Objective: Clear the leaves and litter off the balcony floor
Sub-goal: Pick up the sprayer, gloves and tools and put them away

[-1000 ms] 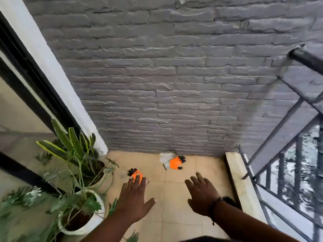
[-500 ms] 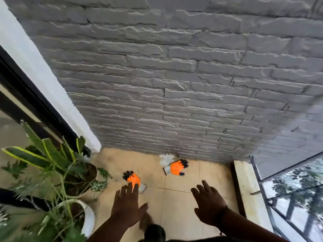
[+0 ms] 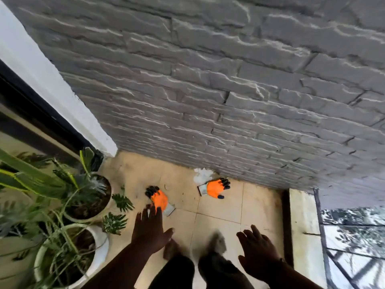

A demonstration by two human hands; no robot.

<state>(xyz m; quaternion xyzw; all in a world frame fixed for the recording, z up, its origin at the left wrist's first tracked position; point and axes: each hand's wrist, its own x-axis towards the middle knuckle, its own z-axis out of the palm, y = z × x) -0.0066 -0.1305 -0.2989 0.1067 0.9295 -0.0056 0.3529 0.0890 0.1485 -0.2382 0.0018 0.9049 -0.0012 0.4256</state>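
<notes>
gloves are seen much nearer now than a second ago, because the wall and floor have been brought closer in the head view. two feet (image 3: 195, 247) can now be seen on the floor tiles (image 3: 218, 209), where none were seen a second ago. it is judged that a step toward the corner has been taken, so that the gloves can be picked up and put on before the sweeping up is done.

the left hand (image 3: 149, 230) is held out flat with its fingers spread, and nothing is held in it. its fingertips (image 3: 153, 209) are seen just at the near edge of the left glove (image 3: 159, 199), which lies on the tiles with its black finger ends pointed away. whether the glove is touched yet cannot be told, because the picture is blurred there.

the right hand (image 3: 257, 251) is also held out with loose fingers, and nothing is held in it. the right glove (image 3: 214, 187) lies further off by the grey wall (image 3: 208, 90), well apart from that hand. a white scrap (image 3: 201, 175) is seen just behind that glove, against the wall. small dark bits are spotted on the tiles between the two gloves. these are judged to be the litter to be cleared.

potted plants (image 3: 79, 197) are stood at the left side.
</notes>
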